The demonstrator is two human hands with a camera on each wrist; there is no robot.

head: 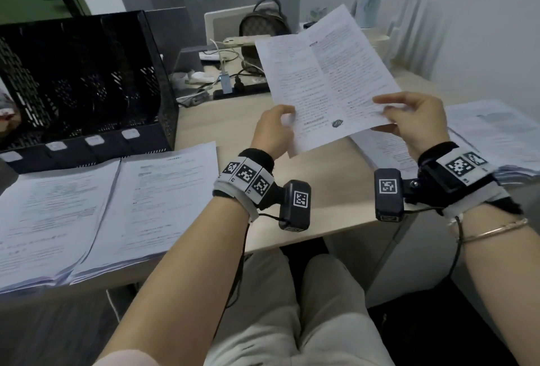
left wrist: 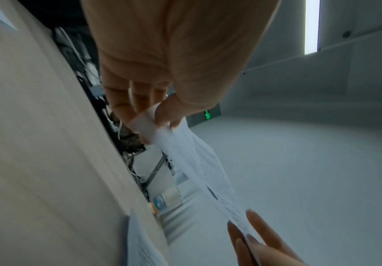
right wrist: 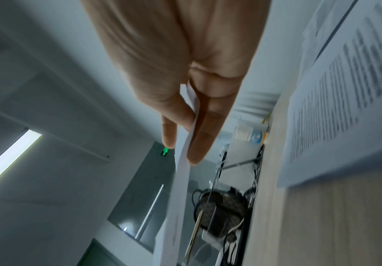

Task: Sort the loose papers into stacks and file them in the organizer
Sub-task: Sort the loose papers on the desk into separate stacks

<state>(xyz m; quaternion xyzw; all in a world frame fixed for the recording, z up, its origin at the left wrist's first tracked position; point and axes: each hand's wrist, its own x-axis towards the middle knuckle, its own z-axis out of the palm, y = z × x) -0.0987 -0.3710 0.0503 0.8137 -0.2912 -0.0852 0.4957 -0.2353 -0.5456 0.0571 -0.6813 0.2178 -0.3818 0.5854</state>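
Note:
I hold a printed sheet [head: 324, 79] up over the desk, tilted toward me, with a crease down its middle. My left hand [head: 276, 126] pinches its lower left corner and my right hand [head: 409, 115] pinches its lower right edge. In the left wrist view the thumb and fingers of that left hand [left wrist: 160, 115] clamp the sheet [left wrist: 199, 165]. In the right wrist view the right hand [right wrist: 185, 129] squeezes the paper's edge [right wrist: 180, 176]. A black mesh organizer [head: 81, 85] with several slots stands at the far left. Two paper stacks [head: 87, 213] lie in front of it.
A loose pile of papers [head: 482, 134] lies on the desk at the right. Behind the sheet sit a brown bag [head: 263, 22], a phone [head: 245, 41], cables and a power strip [head: 239, 91]. The desk's near edge [head: 292, 243] runs above my knees.

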